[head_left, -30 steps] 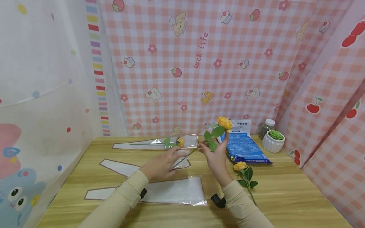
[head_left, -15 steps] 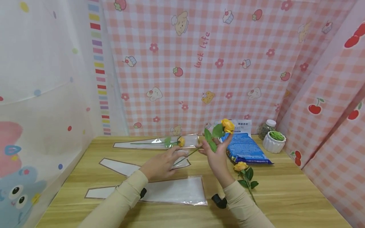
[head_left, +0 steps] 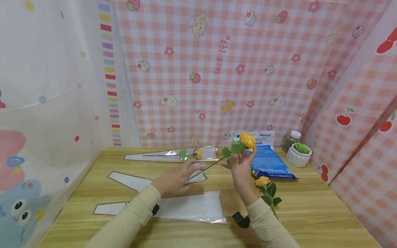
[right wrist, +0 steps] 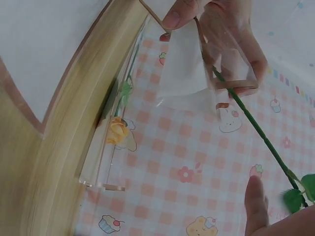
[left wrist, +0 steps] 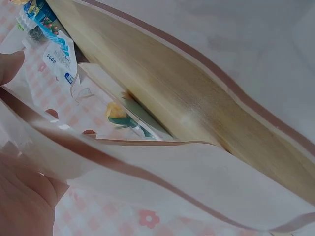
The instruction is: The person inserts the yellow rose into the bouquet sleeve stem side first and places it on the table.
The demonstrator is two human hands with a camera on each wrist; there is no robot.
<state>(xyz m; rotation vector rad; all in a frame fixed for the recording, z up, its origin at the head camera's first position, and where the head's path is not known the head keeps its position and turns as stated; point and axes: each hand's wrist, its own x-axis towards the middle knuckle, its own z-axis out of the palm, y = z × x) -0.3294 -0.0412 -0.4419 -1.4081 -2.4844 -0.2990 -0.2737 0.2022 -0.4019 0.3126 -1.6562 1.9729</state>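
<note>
My left hand grips the wide end of a clear, brown-edged flower sleeve. In the right wrist view, the left hand's thumb and fingers hold the sleeve's mouth apart. The green stem of a yellow rose slants down into that mouth; its lower end is hard to make out. My right hand holds the rose by its upper part, close to the leaves and bloom. Part of that grip is hidden by leaves.
A sleeved yellow rose lies at the back of the table. Nearer me is another flat sleeve. To the right lie a loose yellow rose and a blue packet, with a potted succulent and a lidded jar behind.
My right hand has shifted a little to the right, its fingers now nearer the bloom. The rose's head has dipped slightly and moved right. My left hand stays put on the sleeve.
</note>
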